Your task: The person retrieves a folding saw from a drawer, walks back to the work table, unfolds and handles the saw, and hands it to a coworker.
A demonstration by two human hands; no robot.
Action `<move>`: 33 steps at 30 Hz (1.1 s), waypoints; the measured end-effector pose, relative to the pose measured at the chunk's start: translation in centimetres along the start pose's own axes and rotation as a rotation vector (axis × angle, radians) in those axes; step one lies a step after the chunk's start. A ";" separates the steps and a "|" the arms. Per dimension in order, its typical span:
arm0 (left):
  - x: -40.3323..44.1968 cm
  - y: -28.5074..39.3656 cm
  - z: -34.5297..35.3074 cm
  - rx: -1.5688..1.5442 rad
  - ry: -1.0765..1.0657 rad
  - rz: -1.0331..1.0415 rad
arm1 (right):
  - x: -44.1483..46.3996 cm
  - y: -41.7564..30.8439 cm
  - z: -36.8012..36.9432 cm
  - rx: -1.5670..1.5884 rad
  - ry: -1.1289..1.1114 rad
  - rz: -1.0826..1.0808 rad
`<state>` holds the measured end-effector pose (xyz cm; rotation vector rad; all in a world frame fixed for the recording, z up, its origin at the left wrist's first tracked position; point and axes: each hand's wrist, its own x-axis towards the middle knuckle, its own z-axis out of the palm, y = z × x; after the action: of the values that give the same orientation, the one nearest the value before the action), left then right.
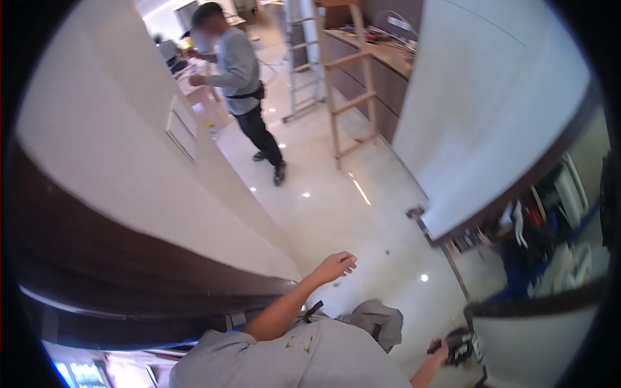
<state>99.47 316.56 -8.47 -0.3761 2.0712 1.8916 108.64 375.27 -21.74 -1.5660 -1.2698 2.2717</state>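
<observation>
My left hand (339, 265) is held out in front of my body above the pale floor, its fingers curled in and nothing visible in them. Low at the right, my right hand (438, 352) has its fingers bent around something small and dark that I cannot make out. Just beyond that hand is a black object with grey parts (460, 346), beside a doorway edge; whether the two touch is unclear. My grey shirt (291, 355) fills the bottom of the view.
A person in a grey top (239, 64) stands ahead on the left. A wooden stepladder (352, 103) and a metal ladder (303, 64) stand near a cabinet with a cluttered countertop (388, 52). Walls line both sides of the glossy floor (323, 213). Through the right doorway lie piled items (530, 239).
</observation>
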 end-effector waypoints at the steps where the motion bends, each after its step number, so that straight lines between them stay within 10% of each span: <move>1: 1.3 0.4 -1.8 -0.062 0.047 -0.026 | 2.6 -0.4 1.8 0.022 0.061 0.004; 8: 6.0 -12.9 -14.0 -0.017 0.584 -0.465 | 14.4 3.9 36.0 -0.708 -0.393 -0.019; 12: 5.9 -8.4 -18.8 -0.235 0.755 -0.642 | 11.2 7.2 62.4 -1.831 -1.143 -0.994; 14: 6.8 -8.5 -20.7 -0.241 0.863 -0.450 | 0.5 6.6 74.7 -2.175 -1.403 -0.977; 22: 19.0 -7.6 -31.5 -0.269 0.893 -0.397 | -9.4 20.5 98.9 -2.146 -1.527 -1.208; 25: 22.2 -5.0 -37.3 -0.070 0.845 -0.318 | -13.5 25.2 101.8 -1.938 -1.547 -0.523; 33: 23.0 3.1 -55.8 0.094 1.134 -0.395 | -20.8 43.0 113.6 -1.816 -1.926 -0.868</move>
<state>74.29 261.61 -10.32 -2.0158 2.3435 1.4181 41.13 272.12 -22.00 -1.3097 1.9094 -0.5084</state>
